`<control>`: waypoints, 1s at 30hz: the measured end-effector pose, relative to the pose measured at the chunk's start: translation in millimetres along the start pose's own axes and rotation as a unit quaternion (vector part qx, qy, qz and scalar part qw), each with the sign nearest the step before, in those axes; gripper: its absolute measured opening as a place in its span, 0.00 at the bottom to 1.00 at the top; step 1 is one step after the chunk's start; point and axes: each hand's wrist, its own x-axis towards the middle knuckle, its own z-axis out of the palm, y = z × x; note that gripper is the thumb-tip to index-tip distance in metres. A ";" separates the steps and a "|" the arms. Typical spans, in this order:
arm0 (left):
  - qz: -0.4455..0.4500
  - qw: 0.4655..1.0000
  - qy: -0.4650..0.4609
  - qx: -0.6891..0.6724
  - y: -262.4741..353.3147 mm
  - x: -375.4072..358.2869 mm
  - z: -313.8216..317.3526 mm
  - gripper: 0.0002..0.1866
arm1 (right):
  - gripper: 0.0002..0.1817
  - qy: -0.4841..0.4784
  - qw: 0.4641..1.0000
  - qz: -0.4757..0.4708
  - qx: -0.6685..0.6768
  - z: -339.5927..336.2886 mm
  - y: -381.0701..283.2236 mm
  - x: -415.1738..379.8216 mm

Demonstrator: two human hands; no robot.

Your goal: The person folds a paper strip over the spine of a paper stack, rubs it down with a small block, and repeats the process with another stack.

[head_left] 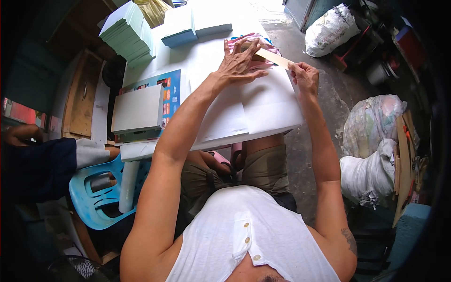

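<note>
My right hand [304, 77] pinches one end of a flat, pale strip [275, 58] over the table's right edge. The strip's other end lies near my left hand [238, 63], whose fingers are spread over a brownish object and a pink patterned cloth [256, 38] at the back right of the white table [221, 105]. The brownish object is mostly hidden under the fingers. White paper sheets [225, 121] lie below my left hand.
Stacked light-green paper [129, 35] and blue-white stacks [181, 28] stand at the table's back. A grey board pile [138, 108] lies left. A blue chair [96, 188] and another person's arm [23, 134] are at the left; sacks [369, 169] stand right.
</note>
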 end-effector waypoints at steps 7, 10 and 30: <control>0.048 0.989 0.095 -0.098 13.7 -1.3 -9.6 0.49 | 0.08 -0.019 0.916 -0.251 -0.312 -26.7 -47.1 -28.0; 0.110 0.984 0.138 -0.037 41.9 3.9 -37.5 0.40 | 0.06 -0.078 0.804 -0.385 -0.446 -28.0 -82.9 -46.4; -0.182 0.648 0.266 -0.690 53.8 1.0 -55.1 0.20 | 0.15 -0.094 0.963 0.074 0.242 57.0 3.2 -9.1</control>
